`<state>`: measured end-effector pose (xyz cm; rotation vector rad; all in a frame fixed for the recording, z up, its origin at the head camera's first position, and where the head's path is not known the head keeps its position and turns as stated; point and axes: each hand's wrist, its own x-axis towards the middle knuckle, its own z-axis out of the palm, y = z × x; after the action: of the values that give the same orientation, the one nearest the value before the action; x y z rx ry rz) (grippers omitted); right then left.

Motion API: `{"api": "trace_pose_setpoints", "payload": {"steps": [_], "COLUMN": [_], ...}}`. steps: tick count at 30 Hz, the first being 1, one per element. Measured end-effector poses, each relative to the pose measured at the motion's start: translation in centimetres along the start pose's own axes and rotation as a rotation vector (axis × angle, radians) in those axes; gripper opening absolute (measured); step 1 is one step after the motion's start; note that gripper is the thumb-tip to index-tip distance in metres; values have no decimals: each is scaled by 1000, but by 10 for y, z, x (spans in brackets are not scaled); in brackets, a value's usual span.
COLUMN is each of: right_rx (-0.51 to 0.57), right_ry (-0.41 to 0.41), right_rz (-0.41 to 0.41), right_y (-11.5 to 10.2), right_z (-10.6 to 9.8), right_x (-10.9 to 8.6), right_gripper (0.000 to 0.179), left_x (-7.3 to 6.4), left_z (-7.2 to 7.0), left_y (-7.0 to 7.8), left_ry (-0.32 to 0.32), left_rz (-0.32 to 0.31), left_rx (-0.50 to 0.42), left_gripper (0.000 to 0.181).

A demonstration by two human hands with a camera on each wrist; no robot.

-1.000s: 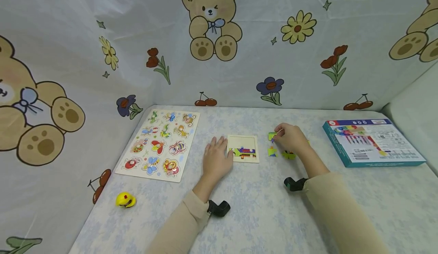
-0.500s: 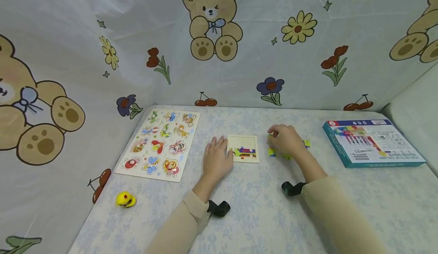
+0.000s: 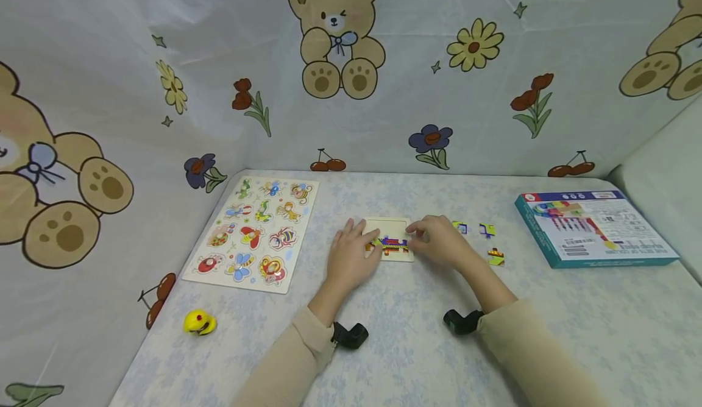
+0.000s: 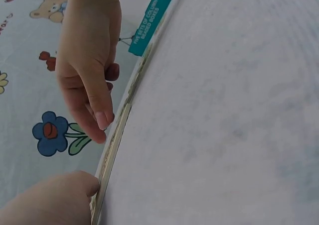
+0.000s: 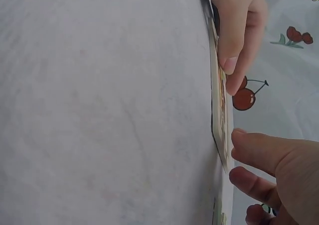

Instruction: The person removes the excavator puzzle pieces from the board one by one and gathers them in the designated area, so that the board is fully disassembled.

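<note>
A small pale wooden puzzle tray [image 3: 390,227] lies mid-table, a colourful printed strip along its lower half and bare wood above. My left hand [image 3: 353,258] rests at its left side, fingers extended, thumb reaching over the print. At the right edge is my right hand [image 3: 441,242], thumb and index fingertips bent toward each other. In the right wrist view, that thumb [image 5: 261,148] and index finger stand slightly apart near the tray corner [image 5: 223,158]; I cannot tell if a piece is between them. Loose green-yellow puzzle pieces [image 3: 487,230] lie right of this hand, which may hide others.
An insect picture board [image 3: 258,227] lies at the left, with a small yellow toy [image 3: 199,322] nearer me. A flat teal-edged box [image 3: 595,230] sits at the right. A bear-and-flower printed cloth [image 3: 340,120] hangs along the table's back edge.
My right hand has moved left from the loose pieces to the tray's right edge, uncovering pieces on the right. My left thumb has shifted slightly further over the tray.
</note>
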<state>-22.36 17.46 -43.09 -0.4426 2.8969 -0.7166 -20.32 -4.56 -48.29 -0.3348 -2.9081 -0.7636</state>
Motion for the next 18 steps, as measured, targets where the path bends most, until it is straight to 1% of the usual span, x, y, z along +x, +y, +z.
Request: {"api": "trace_pose_setpoints", "payload": {"steps": [3,9,13,18], "right_rx": [-19,-46,-37,-4], "right_ry": [-10,-12,-14,-17], "right_rz": [-18,-11,-6,1], "right_y": [-2,-3,-4,-5], "right_z": [4,10,12,12], "right_x": [-1,0,0,1], "right_gripper": [28,27,26,24], "left_x": [0,0,0,0], "left_z": [0,0,0,0], "left_y": [0,2,3,4], "left_ry": [-15,-24,-15,-13], "left_rz": [17,39,48,34], "left_rx": [4,-6,-10,-26], "left_gripper": [41,36,36,35]}}
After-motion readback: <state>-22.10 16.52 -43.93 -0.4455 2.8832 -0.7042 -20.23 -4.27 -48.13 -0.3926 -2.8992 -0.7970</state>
